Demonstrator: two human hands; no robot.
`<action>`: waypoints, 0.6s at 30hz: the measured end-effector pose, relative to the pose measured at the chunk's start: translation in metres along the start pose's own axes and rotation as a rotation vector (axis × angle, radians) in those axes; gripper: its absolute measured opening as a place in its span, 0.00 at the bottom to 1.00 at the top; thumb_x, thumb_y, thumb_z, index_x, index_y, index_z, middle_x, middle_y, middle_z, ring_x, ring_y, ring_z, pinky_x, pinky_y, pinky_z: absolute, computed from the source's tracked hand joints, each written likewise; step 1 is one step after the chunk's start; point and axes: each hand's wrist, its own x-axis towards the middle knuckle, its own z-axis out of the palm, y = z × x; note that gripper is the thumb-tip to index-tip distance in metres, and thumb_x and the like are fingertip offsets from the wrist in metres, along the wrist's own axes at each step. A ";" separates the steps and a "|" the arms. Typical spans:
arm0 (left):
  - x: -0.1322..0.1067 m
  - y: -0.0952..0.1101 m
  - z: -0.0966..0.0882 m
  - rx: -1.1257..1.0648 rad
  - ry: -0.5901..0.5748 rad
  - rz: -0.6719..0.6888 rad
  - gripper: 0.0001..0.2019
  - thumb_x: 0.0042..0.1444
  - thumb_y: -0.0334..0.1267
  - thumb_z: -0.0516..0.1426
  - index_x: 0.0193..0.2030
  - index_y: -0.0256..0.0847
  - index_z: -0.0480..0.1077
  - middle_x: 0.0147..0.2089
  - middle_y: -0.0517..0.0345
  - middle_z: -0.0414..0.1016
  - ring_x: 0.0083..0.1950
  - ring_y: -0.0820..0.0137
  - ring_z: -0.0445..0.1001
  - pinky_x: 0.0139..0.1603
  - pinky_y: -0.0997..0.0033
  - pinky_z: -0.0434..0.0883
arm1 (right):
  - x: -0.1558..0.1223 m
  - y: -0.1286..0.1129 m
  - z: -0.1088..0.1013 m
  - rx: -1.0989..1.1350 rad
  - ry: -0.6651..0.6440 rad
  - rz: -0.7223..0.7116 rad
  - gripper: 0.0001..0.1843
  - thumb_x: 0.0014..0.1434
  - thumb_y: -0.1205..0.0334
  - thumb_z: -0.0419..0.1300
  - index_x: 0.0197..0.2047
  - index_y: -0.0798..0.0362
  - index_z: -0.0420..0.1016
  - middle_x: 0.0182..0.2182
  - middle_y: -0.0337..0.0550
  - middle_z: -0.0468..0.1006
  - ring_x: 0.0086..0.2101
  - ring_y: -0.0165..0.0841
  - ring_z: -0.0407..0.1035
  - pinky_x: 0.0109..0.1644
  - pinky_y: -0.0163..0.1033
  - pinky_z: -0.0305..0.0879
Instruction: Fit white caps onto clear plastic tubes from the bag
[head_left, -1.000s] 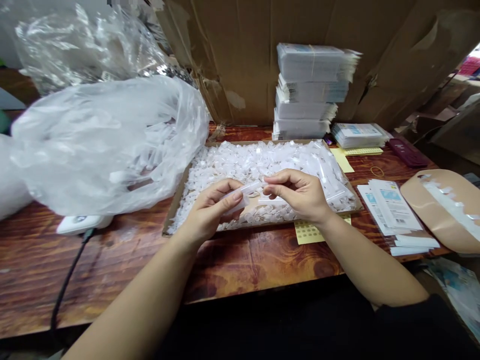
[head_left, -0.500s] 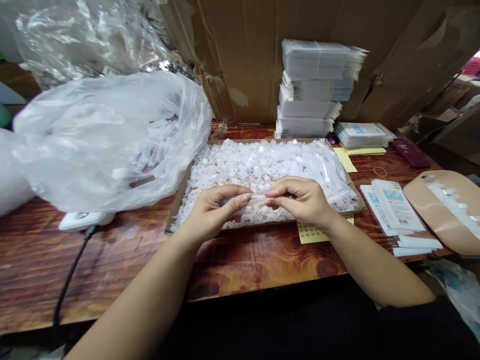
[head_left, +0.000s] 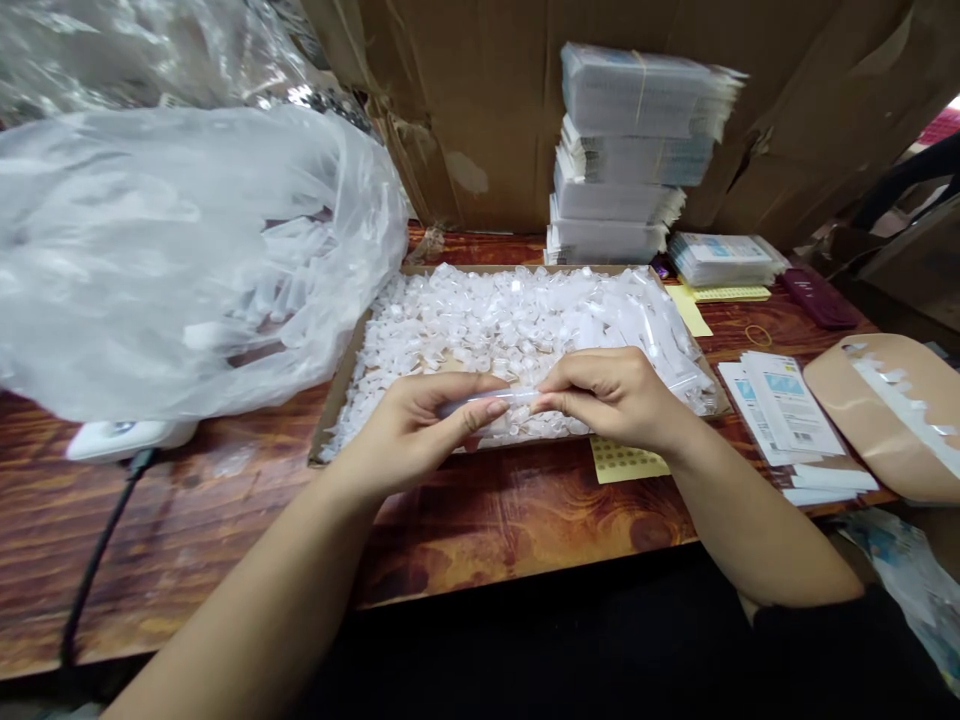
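My left hand (head_left: 420, 425) and my right hand (head_left: 607, 395) meet over the near edge of a shallow cardboard tray (head_left: 341, 375) heaped with small clear plastic pieces (head_left: 510, 320). Both hands pinch the same small clear plastic tube (head_left: 501, 401), the left at its left end, the right at its right end. The fingers of both hands are closed around it. A yellow sticker sheet (head_left: 626, 460) lies on the wooden table just below my right wrist.
A big clear plastic bag (head_left: 180, 250) bulges at the left, above a white device (head_left: 120, 437) with a black cable. Bundled packet stacks (head_left: 630, 150) stand against a cardboard wall. Printed packets (head_left: 787, 410) and a tan board (head_left: 885, 420) lie at right.
The view has shifted slightly. My hands have drawn closer together over the tube and sunk a little toward the tray's near edge.
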 end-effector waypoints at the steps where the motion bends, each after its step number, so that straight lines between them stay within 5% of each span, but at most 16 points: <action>1: -0.001 0.000 0.001 0.013 0.000 0.011 0.15 0.56 0.52 0.67 0.39 0.41 0.86 0.29 0.54 0.78 0.25 0.70 0.70 0.25 0.73 0.70 | 0.000 0.000 0.002 -0.004 0.002 -0.003 0.12 0.68 0.58 0.65 0.32 0.50 0.81 0.29 0.38 0.83 0.28 0.28 0.73 0.35 0.36 0.70; 11: -0.003 0.003 -0.008 0.130 0.101 0.155 0.12 0.58 0.49 0.65 0.37 0.43 0.85 0.23 0.58 0.75 0.22 0.71 0.69 0.24 0.72 0.66 | 0.008 0.003 0.017 -0.023 0.013 0.070 0.13 0.68 0.54 0.66 0.34 0.51 0.82 0.30 0.38 0.82 0.30 0.28 0.73 0.37 0.36 0.68; 15: 0.001 -0.002 -0.026 0.062 0.432 0.168 0.14 0.57 0.53 0.66 0.33 0.45 0.82 0.24 0.60 0.74 0.23 0.74 0.67 0.23 0.73 0.64 | 0.017 0.012 0.025 -0.245 -0.088 0.056 0.10 0.68 0.61 0.65 0.51 0.51 0.82 0.43 0.44 0.84 0.39 0.33 0.73 0.46 0.40 0.70; 18: 0.008 -0.008 -0.031 -0.010 0.591 0.115 0.17 0.55 0.56 0.67 0.30 0.44 0.79 0.20 0.62 0.67 0.21 0.76 0.62 0.21 0.74 0.60 | 0.024 0.011 0.039 -0.463 -0.371 -0.018 0.14 0.68 0.75 0.58 0.49 0.55 0.83 0.44 0.49 0.84 0.47 0.40 0.72 0.53 0.46 0.67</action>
